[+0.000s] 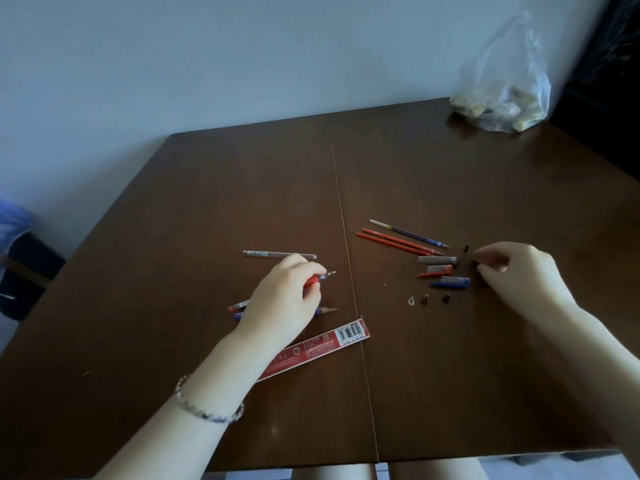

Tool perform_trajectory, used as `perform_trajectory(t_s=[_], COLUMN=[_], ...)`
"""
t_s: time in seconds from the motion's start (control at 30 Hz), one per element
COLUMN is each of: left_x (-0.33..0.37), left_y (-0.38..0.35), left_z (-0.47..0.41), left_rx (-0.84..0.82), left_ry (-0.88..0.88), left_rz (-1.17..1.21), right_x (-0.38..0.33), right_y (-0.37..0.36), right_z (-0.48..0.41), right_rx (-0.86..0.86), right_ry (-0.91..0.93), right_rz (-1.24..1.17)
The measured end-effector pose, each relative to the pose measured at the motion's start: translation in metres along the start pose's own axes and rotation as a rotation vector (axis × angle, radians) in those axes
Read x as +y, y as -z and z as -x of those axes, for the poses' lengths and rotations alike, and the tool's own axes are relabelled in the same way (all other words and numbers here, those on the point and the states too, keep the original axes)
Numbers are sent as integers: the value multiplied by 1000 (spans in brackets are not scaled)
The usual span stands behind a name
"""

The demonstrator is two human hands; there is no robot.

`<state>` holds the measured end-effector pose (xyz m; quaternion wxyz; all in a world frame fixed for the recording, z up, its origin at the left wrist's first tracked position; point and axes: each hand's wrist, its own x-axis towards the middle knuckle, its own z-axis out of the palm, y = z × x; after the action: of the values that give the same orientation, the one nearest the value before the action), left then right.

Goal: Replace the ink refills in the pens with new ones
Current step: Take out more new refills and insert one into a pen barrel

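Observation:
My left hand [282, 303] grips a red pen [320, 277] whose tip points right. Under that hand lie two more pens, one with a red end [237, 306] and a blue one [325, 310]. A clear pen barrel [278, 254] lies just beyond the hand. My right hand [516, 275] hovers low with fingers pinched near a tiny black piece [466, 248]; whether it holds anything is unclear. Left of it lie two red refills [398, 242], a blue refill [410, 233], three pen caps [445, 270] and three small tip cones [429, 298].
A red refill package [322, 344] lies near the front, partly under my left forearm. A clear plastic bag [505, 98] with pale lumps stands at the table's far right corner. A seam [349, 271] runs down the brown table. A wall stands behind the table.

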<state>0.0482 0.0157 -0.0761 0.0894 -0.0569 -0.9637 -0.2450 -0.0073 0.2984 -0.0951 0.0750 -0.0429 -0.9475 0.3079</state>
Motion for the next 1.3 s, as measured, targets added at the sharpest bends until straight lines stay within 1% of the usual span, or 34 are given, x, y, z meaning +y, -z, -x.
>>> perform_trajectory(t_s=[0.1, 0.2, 0.3, 0.4, 0.47, 0.5, 0.6, 0.73, 0.83, 0.93, 1.0, 1.07, 1.13, 1.2, 1.23, 1.3], left_x=[-14, -25, -26, -15, -2, 4, 11, 7, 6, 11, 15, 18, 21, 24, 24, 24], left_y=[-2, -7, -9, -7, -6, -6, -11, -16, -15, -9, -4, 0, 4, 7, 7, 8], left_z=[-14, -20, -18, -2, 17, 26, 46, 51, 50, 48, 47, 46, 45, 44, 43, 44], left_rx=[-62, -124, -74, 55, 76, 39, -116, -124, -128, -143, -197, -249, -285, -293, -283, -267], left_ry=[-5, 11, -12, -109, -170, -178, -116, -106, -73, -28, 8, 28, 31, 27, 22, 10], left_rz=[-124, -185, -184, -169, -139, -138, -141, -125, -55, 104, 200, 267, 339, 401, 421, 455], right_x=[-9, -25, -39, -53, -63, -68, -80, -88, -85, -79, -75, -71, -70, -70, -71, -71], right_y=[2, 4, 6, 1, -9, -15, -37, -56, -50, -34, -21, -12, -6, -2, 0, 1], right_z=[13, 30, 46, 61, 70, 74, 81, 82, 80, 79, 78, 77, 77, 78, 79, 79], right_rx=[40, 64, 17, -65, -155, -194, -246, -302, -321, -342, -335, -327, -295, -279, -294, -343], right_ry=[110, 234, 313, 369, 381, 372, 332, 322, 278, 189, 157, 205, 303, 377, 388, 323], right_rz=[-2, -57, -120, -152, -125, -119, -123, -109, -241, -474, -601, -575, -432, -350, -348, -423])
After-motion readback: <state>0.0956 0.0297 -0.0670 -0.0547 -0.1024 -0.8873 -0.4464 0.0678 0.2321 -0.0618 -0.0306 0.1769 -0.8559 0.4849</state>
